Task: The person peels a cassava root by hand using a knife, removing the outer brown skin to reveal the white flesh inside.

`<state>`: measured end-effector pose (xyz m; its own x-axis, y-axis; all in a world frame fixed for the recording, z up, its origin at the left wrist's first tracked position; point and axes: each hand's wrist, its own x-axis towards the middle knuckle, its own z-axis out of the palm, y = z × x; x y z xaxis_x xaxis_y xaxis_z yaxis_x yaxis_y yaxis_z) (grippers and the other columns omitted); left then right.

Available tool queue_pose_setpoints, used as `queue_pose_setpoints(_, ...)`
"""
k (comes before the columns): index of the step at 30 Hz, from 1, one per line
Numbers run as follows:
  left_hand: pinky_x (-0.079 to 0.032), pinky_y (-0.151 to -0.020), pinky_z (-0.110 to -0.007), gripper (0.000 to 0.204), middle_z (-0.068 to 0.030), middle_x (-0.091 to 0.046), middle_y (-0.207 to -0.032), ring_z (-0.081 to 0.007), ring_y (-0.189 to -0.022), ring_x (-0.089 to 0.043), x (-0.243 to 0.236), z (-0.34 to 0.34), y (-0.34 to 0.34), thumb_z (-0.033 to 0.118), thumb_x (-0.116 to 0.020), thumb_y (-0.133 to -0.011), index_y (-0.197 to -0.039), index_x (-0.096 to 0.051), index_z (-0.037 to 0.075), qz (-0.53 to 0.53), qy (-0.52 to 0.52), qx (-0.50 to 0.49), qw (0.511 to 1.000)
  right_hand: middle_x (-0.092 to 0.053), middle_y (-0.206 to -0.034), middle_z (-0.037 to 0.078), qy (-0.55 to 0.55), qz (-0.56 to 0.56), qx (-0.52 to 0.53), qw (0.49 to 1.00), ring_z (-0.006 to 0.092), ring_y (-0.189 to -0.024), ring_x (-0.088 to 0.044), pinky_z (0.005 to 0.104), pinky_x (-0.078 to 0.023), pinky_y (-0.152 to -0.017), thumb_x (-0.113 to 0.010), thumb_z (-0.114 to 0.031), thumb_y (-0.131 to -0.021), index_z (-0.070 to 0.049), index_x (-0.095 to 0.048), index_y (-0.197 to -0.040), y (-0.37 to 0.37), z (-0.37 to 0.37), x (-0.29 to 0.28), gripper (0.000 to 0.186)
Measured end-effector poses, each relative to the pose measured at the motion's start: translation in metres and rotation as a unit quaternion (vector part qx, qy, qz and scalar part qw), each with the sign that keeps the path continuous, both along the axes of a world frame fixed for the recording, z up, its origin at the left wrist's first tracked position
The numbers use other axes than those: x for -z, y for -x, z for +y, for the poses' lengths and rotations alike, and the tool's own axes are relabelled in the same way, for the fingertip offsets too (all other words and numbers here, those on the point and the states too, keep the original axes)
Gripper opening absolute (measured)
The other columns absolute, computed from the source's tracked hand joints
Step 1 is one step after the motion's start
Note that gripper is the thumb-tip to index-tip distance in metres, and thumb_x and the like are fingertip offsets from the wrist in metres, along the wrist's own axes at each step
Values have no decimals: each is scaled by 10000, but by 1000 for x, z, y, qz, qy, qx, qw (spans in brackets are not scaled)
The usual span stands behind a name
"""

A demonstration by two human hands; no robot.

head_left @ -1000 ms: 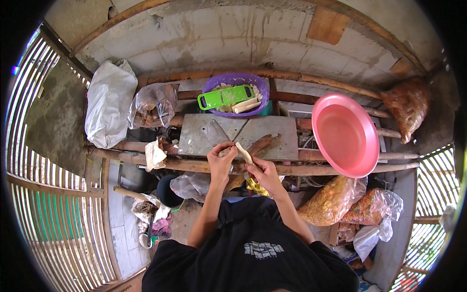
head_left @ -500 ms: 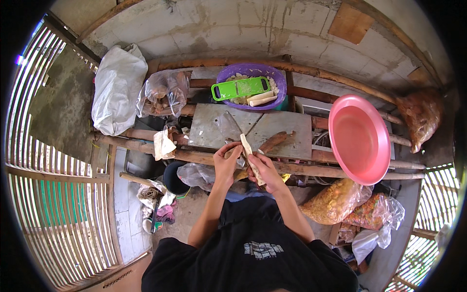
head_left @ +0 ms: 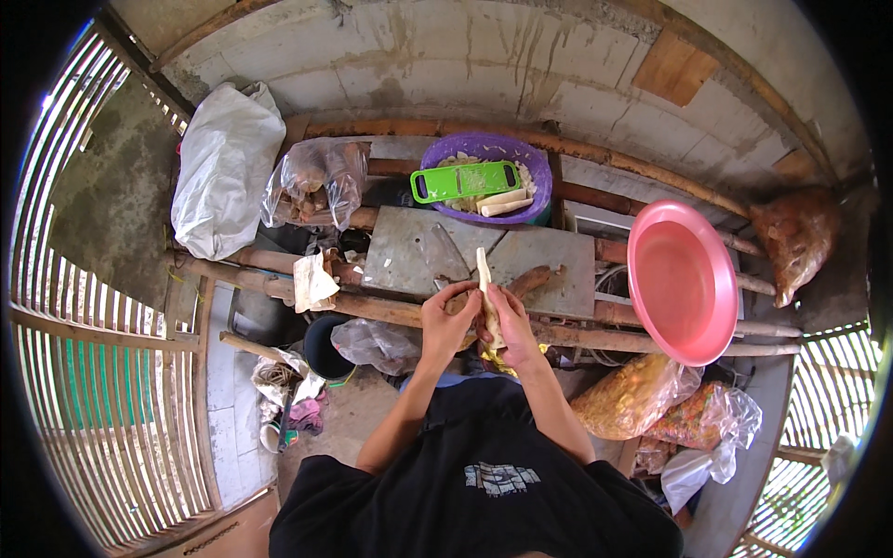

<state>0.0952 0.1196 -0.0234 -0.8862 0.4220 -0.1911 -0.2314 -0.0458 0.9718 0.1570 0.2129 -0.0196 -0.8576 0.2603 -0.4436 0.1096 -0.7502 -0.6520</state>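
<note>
A long, pale root (head_left: 485, 270), cassava by its look, stands almost upright between my hands, its top end bare of skin. My right hand (head_left: 511, 323) is closed round its lower part. My left hand (head_left: 448, 319) pinches at its side, where brown peel seems to be; the fingertips are partly hidden. Beyond my hands a wide knife blade (head_left: 445, 249) lies on the grey board (head_left: 395, 246). A brown, unpeeled root piece (head_left: 535, 278) rests on the board's near right side. Behind it, a green slicer (head_left: 465, 181) lies across a purple basin (head_left: 541, 167) holding pale slices and peeled root pieces.
A pink basin (head_left: 684, 279) stands right of the board. Left are a clear bag of brown roots (head_left: 316, 181) and a white sack (head_left: 228, 172). A dark bucket (head_left: 329, 349) sits below the bamboo poles (head_left: 372, 307). Filled snack-like bags (head_left: 633, 398) lie lower right.
Both hands have shifted slightly right with the root, which now stands more upright. My left fingers have moved lower along its side. The view has tilted slightly.
</note>
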Motion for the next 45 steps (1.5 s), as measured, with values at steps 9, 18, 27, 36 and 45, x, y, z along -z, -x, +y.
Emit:
queue_pose_setpoints(9,-451,-627,-208,228,-38,-622,-735,-64,-677,-554,3,-9,0,91,-625,-740,-914,-608,-56,33,65,6,997,-481,-611,16,1,-23,-24,999,91,-434,-443,213,-329,-353,-473,-286,-895,-61,-516,-858,-4,-5,2,233)
queue_pose_setpoints(18,-455,-613,-207,237,-53,-611,-758,-80,-663,-557,5,-15,-4,53,-625,-734,-925,-581,-81,30,87,-55,994,-472,-592,13,-47,-25,-81,995,80,-403,-421,209,-315,-335,-491,-306,-883,-56,-511,-848,2,-10,8,253)
queue_pose_setpoints(27,-455,-613,-199,194,-43,-611,-753,-73,-667,-560,2,-15,-4,28,-592,-762,-925,-578,-76,34,31,-94,994,-482,-598,15,-44,-24,-100,994,81,-408,-420,202,-317,-340,-496,-304,-881,-58,-516,-875,14,-6,2,247)
queue_pose_setpoints(36,-457,-634,-205,152,-49,-635,-729,-59,-681,-564,-10,-28,13,39,-625,-714,-848,-630,-32,115,114,-157,974,-477,-599,34,2,-14,-138,990,103,-412,-427,218,-314,-343,-500,-304,-880,-58,-496,-870,27,-11,2,246)
queue_pose_setpoints(45,-452,-668,-220,148,-56,-639,-725,-81,-691,-574,4,-60,46,41,-617,-697,-829,-631,-24,179,130,-197,955,-453,-567,35,47,0,-198,979,98,-406,-406,212,-289,-344,-494,-316,-883,-62,-459,-892,30,-13,-1,256)
